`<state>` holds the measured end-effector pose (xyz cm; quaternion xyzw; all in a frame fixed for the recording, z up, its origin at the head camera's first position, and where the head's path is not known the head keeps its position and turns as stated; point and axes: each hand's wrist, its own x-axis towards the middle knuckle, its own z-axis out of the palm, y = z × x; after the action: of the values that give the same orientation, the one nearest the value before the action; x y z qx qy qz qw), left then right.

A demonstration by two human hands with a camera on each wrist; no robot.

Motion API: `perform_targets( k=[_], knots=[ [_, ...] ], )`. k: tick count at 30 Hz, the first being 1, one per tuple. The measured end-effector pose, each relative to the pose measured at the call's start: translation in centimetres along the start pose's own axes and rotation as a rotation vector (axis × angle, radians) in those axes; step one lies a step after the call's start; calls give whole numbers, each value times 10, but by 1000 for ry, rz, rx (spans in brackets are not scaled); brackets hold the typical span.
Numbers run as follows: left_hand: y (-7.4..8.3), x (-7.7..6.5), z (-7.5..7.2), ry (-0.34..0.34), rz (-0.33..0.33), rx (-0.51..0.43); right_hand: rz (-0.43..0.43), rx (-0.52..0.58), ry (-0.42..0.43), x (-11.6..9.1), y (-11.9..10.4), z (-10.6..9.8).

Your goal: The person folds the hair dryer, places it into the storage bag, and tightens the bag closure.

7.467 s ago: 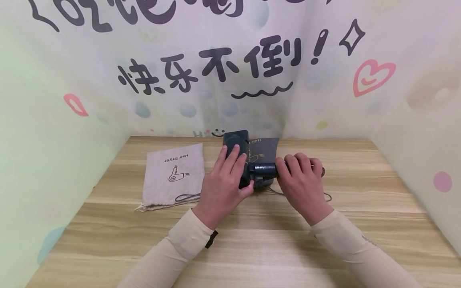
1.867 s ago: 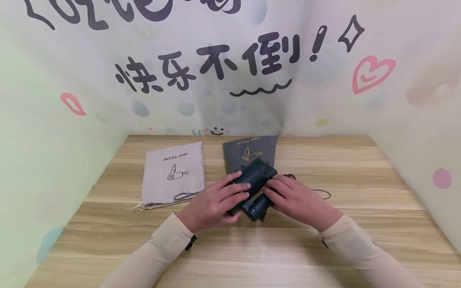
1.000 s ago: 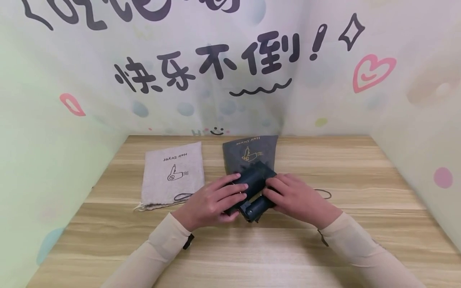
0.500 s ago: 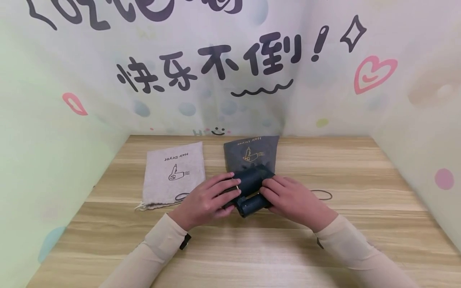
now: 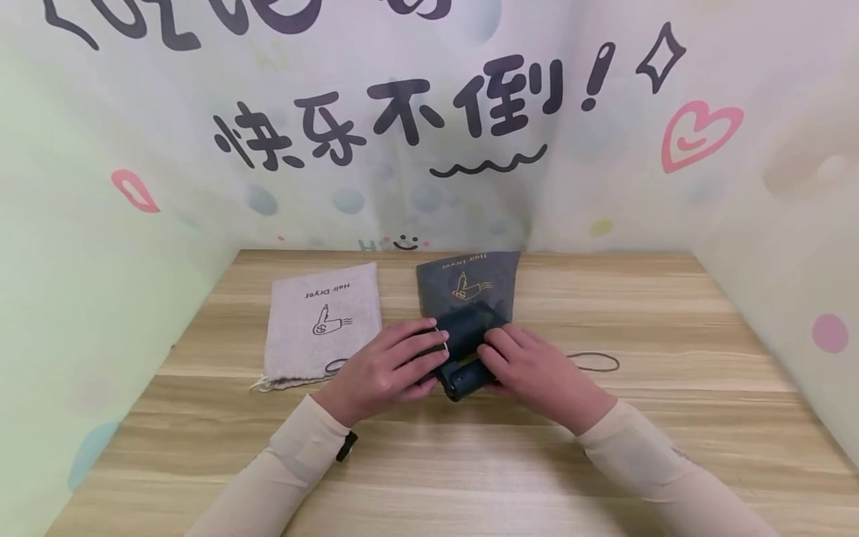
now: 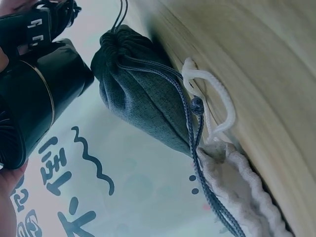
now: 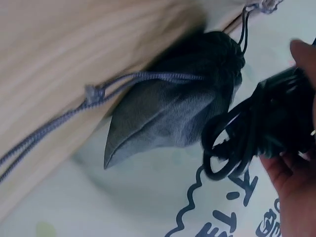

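A dark green hair dryer (image 5: 466,328) is held above the table, its handle (image 5: 466,379) folded back alongside the barrel. My left hand (image 5: 389,365) grips one end of the barrel, fingers over the top and thumb below. My right hand (image 5: 540,377) holds the other end, where the handle tip lies. Looped power cord (image 7: 229,136) hangs bundled by the right hand in the right wrist view. Just behind the dryer lies a dark grey drawstring bag (image 5: 470,280) printed "Hair Dryer"; it looks filled out in the left wrist view.
A light beige drawstring bag (image 5: 325,321) with the same print lies flat to the left. The grey bag's drawstring loops (image 5: 597,363) spread out to both sides on the wooden table (image 5: 429,477). A printed cloth backdrop (image 5: 376,201) stands behind.
Earlier the handle stuck out to the right from the barrel; it has since folded alongside it. The dryer came nearer to me, and lately shifted slightly left with both hands.
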<state>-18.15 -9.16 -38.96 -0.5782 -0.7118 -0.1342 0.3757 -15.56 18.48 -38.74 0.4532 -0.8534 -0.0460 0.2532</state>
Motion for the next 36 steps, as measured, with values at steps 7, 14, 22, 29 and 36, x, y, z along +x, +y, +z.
perform_targets(
  k=[7,14,22,29,36],
  knots=[
    [-2,2,-4,21,-11,8,32,-43,15,2,-3,3],
    [-3,3,-6,66,-9,-10,-42,-83,65,1,2,0],
    [-4,1,-4,58,-25,-27,-66,-119,72,2,3,-4],
    [-3,0,-7,23,-78,-11,-37,-110,54,2,0,-8],
    [-13,-25,-22,-37,-252,-38,29,-100,64,-1,-2,-7]
  ],
)
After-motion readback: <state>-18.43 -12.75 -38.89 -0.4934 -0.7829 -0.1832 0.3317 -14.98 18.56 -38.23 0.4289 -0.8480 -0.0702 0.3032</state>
